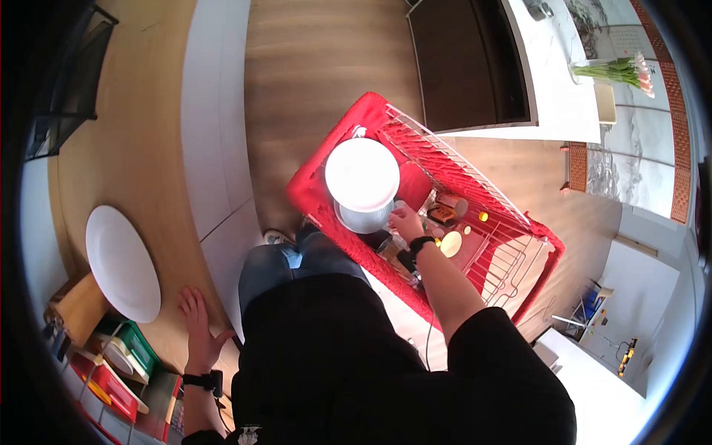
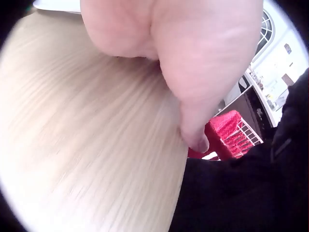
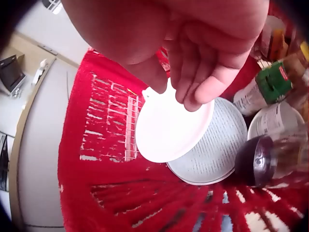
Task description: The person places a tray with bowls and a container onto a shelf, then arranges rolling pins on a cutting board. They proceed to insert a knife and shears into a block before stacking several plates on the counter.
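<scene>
In the head view the right hand (image 1: 405, 222) is at the edge of a white round plate (image 1: 362, 174) inside a red-lined wire cart. The right wrist view shows the fingers and thumb of that hand (image 3: 193, 53) pinching the top edge of the white plate (image 3: 171, 128). Behind and partly under it lies a greyish round lid or dish (image 3: 217, 145). My left hand (image 1: 199, 330) rests with fingers spread on the wooden tabletop (image 1: 141, 178); in the left wrist view its palm side (image 2: 193, 53) lies at the table edge.
Bottles and jars, among them a green-labelled one (image 3: 273, 82) and a dark-capped bottle (image 3: 260, 162), stand in the cart beside the plate. A large white oval plate (image 1: 122, 263) lies on the wooden table. The cart's wire side (image 1: 460, 163) rises beyond the right hand.
</scene>
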A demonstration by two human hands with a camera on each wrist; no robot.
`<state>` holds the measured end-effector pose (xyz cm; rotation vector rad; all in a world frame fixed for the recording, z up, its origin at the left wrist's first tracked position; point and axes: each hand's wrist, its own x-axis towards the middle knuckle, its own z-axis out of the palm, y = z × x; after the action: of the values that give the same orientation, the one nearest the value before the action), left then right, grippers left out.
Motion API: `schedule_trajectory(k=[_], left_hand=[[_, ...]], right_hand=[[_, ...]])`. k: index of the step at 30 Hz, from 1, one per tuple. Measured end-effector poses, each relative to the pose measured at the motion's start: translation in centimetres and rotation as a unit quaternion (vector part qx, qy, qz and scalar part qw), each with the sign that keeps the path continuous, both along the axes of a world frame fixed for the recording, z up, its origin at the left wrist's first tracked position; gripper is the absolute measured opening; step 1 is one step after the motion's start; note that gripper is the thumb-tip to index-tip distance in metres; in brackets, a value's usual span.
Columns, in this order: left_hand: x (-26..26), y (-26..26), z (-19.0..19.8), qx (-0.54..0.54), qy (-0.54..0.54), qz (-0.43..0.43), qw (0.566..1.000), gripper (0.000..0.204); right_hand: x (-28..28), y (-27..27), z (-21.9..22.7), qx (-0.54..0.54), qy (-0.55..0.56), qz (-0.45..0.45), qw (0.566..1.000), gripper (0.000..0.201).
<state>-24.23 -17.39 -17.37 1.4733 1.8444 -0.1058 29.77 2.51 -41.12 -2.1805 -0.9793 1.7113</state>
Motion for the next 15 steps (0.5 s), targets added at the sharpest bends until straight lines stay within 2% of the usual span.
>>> schedule_trajectory(k=[1, 3, 4, 5, 7, 8, 9, 10, 11, 12, 15], left_hand=[[-0.2, 0.1, 0.0, -0.004, 0.001, 0.001, 1.0, 0.132], [-0.6, -0.1, -0.2, -0.017, 0.002, -0.018, 1.0, 0.132], [-0.7, -0.2, -0.2, -0.022, 0.002, -0.014, 1.0, 0.132], [-0.7, -0.2, -0.4, -0.027, 0.003, -0.008, 1.0, 0.133], [-0.8, -0.4, -0.7, -0.047, 0.008, -0.004, 0.999, 0.133], [-0.8, -0.5, -0.7, -0.044, 0.007, -0.001, 0.999, 0.132], [-0.9, -0.5, -0.8, -0.041, 0.007, 0.002, 0.999, 0.132], [-0.9, -0.5, -0.6, -0.048, 0.009, 0.001, 0.999, 0.132], [-0.7, -0.3, -0.6, -0.049, 0.01, 0.004, 0.999, 0.132], [-0.6, -0.2, -0.6, -0.049, 0.011, 0.008, 0.999, 0.131], [-0.8, -0.5, -0.8, -0.044, 0.013, 0.005, 0.999, 0.131]], right_hand=[[-0.7, 0.2, -1.5, -0.004, 0.0, -0.005, 1.0, 0.032], [-2.2, 0.3, -5.1, -0.137, 0.032, -0.202, 0.969, 0.031], [-2.6, -0.2, -7.2, -0.141, 0.031, -0.242, 0.96, 0.035], [-2.8, -0.3, -9.4, -0.147, 0.03, -0.245, 0.958, 0.035], [-2.2, -1.1, -15.7, -0.199, -0.046, -0.141, 0.969, 0.044], [-1.7, -1.8, -19.4, -0.202, -0.033, -0.141, 0.969, 0.049], [-2.9, -1.5, -19.5, -0.208, -0.031, -0.142, 0.967, 0.049], [-5.2, -0.9, -18.1, -0.162, -0.021, -0.316, 0.935, 0.048], [-6.8, 0.1, -16.7, -0.108, -0.011, -0.478, 0.872, 0.048], [-6.9, 0.9, -15.7, -0.152, -0.04, -0.424, 0.892, 0.047], [-7.1, 1.2, -14.7, -0.177, -0.024, -0.375, 0.91, 0.042]])
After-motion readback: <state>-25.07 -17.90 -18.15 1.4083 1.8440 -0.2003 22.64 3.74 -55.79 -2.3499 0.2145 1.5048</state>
